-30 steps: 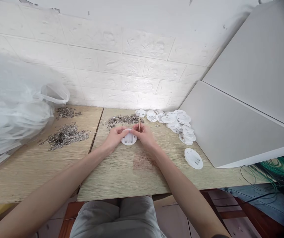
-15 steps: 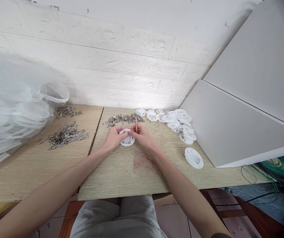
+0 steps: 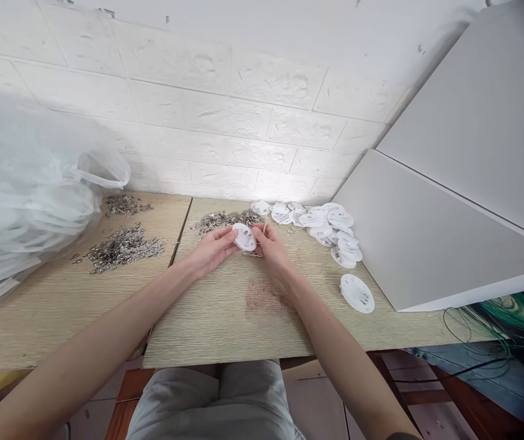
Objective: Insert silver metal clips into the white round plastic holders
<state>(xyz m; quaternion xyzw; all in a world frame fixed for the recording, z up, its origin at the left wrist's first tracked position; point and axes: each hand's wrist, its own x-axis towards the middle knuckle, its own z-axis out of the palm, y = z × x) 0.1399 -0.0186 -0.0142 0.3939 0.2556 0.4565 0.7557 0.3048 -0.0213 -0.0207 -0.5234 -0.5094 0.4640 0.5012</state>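
Note:
A round white plastic disc (image 3: 244,236) with small metal parts on its face is raised and tilted above the table. My left hand (image 3: 215,250) is closed on its left edge, thumb on the face and fingers behind. My right hand (image 3: 270,245) is at the disc's right edge, fingers pinched, with a thin light-brown stick (image 3: 264,226) poking up from the grip. Just under the disc are a few small thin metal pieces (image 3: 253,254). Behind the hands lies a heap of small metal parts (image 3: 228,220).
Piled white discs (image 3: 330,223) lie at the back right, and a separate disc (image 3: 357,293) lies nearer. More metal parts (image 3: 122,247) and a clear plastic bag (image 3: 33,201) are on the left. A grey panel (image 3: 445,238) stands at right, near green wires (image 3: 516,318).
The disc has been lifted and tilted, moving slightly right and away from me. My left hand has shifted to its left edge. The stick in my right hand leans more to the right.

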